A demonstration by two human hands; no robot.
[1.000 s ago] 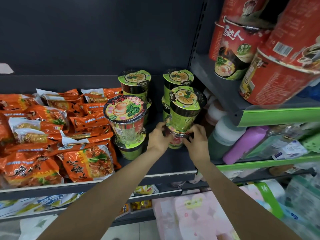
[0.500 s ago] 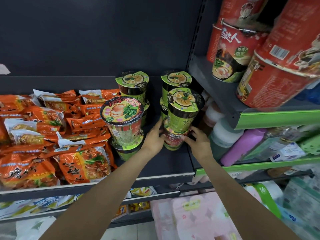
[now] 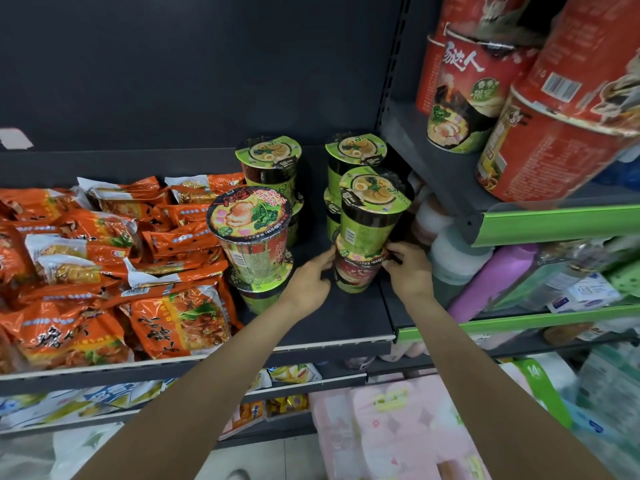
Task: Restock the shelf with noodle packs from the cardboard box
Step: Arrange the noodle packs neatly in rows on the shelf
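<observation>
On the dark shelf [image 3: 332,323] stands a stack of two noodle cups: a red-and-green cup [image 3: 358,271] at the bottom and a green cup [image 3: 372,209] on top. My left hand [image 3: 311,278] grips the bottom cup from the left, and my right hand [image 3: 407,268] grips it from the right. Another stack, topped by a red-lidded cup [image 3: 249,223], stands just to the left. More green cups [image 3: 268,157] stand behind. The cardboard box is out of view.
Orange noodle packs [image 3: 104,258] fill the shelf's left half. To the right, an upper shelf [image 3: 554,220] with a green edge carries large red noodle tubs [image 3: 460,88]. Bottles [image 3: 491,282] lie under it. Pink packages [image 3: 398,427] sit below.
Both hands have slid down from the stack's middle to the bottom cup, and the stack has settled upright on the shelf. The view has shifted slightly.
</observation>
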